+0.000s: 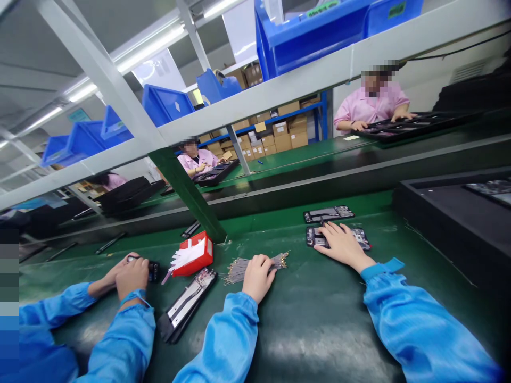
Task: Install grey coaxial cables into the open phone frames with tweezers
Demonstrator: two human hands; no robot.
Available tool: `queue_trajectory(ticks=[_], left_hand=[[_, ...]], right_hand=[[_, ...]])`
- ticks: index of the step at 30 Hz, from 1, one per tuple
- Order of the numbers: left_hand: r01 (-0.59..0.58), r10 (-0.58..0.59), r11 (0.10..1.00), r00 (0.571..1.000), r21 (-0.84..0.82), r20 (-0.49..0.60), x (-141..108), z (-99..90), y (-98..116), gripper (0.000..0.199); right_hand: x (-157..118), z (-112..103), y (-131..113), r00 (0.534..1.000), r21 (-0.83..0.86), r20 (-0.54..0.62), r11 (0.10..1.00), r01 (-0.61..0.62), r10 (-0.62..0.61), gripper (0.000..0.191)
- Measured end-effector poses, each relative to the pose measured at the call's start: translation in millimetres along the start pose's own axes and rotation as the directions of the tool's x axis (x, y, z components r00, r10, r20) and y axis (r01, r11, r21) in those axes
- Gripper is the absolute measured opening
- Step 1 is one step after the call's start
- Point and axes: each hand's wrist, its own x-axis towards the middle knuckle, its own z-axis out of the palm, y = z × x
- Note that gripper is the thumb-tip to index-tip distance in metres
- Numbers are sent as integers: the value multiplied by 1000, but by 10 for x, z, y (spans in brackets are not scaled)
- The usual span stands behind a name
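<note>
My left hand (259, 276) lies over a bundle of thin grey cables (238, 269) with small metal ends, its fingers curled round the middle. Further right, my right hand (342, 246) rests with fingers stretched over an opened phone body (361, 238). Its fingertips touch the left part of that phone, and a small dark piece shows by the index finger; whether it is held cannot be seen. Just behind lies a second opened phone body (333, 214). Left of the cables is a stack of phone bodies (191, 300).
A red box (199, 254) of white paper strips stands left of the cables. At far left, a co-worker's hands (133, 276) hold a dark phone part. A black tray (447, 229) stands at right. Behind are a green post (189, 194) and people in pink.
</note>
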Motion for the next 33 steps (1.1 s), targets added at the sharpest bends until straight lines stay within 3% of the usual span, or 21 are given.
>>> queue_trajectory(ticks=[5, 12, 17, 21, 28, 33], left_hand=[[-9, 9, 1000, 1000, 2, -3, -1, 11, 15, 9], [4, -4, 1000, 999, 14, -33, -15, 1, 10, 17], [-2, 3, 1000, 997, 13, -72, -17, -12, 14, 20], [-39, 39, 999, 997, 0, -62, -5, -19, 38, 17], [-132, 133, 991, 991, -34, 10, -6, 4, 38, 18], [-155, 155, 986, 988, -59, -13, -34, -48, 69, 24]], right_hand=[[-65, -54, -33, 1000, -1, 12, 1000, 17, -17, 53], [191, 50, 156, 992, 0, -22, 993, -121, 121, 63], [218, 64, 200, 994, -13, -21, 994, -104, 104, 62], [-22, -33, 31, 1000, -10, 1, 999, -31, 31, 58], [-683, -328, -502, 989, 84, 56, 988, 133, -138, 48], [-752, -570, -701, 967, 209, 134, 960, 186, -217, 42]])
